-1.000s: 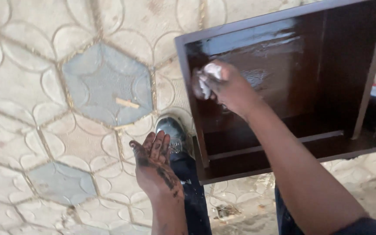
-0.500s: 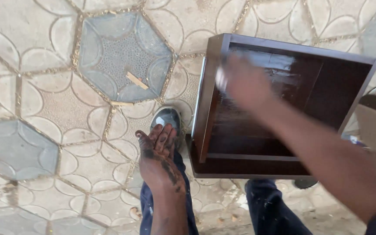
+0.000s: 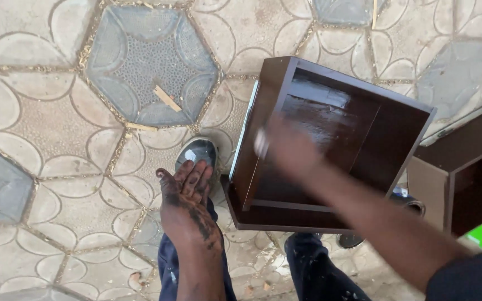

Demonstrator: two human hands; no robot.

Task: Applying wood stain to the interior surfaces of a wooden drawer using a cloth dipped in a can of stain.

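Hands differ: your right hand (image 3: 285,147), motion-blurred, presses a pale rag (image 3: 261,144) inside the dark brown wooden cabinet box (image 3: 364,128) lying on the paved floor (image 3: 40,128). Your stained left hand (image 3: 188,200) hovers open, empty, above your shoe (image 3: 198,153).

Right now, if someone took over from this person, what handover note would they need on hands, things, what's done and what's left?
Left hand: open, empty, stained dark, hanging over the left knee.
Right hand: blurred in motion inside the dark brown wooden box, a pale cloth at its fingers; grip unclear.
The box stands tilted on the patterned paving, by the shoe. A second dark piece sits to the right.
Done: inner back panel looks glossy and wet.
Left: cannot tell how much of the other inner faces is coated.
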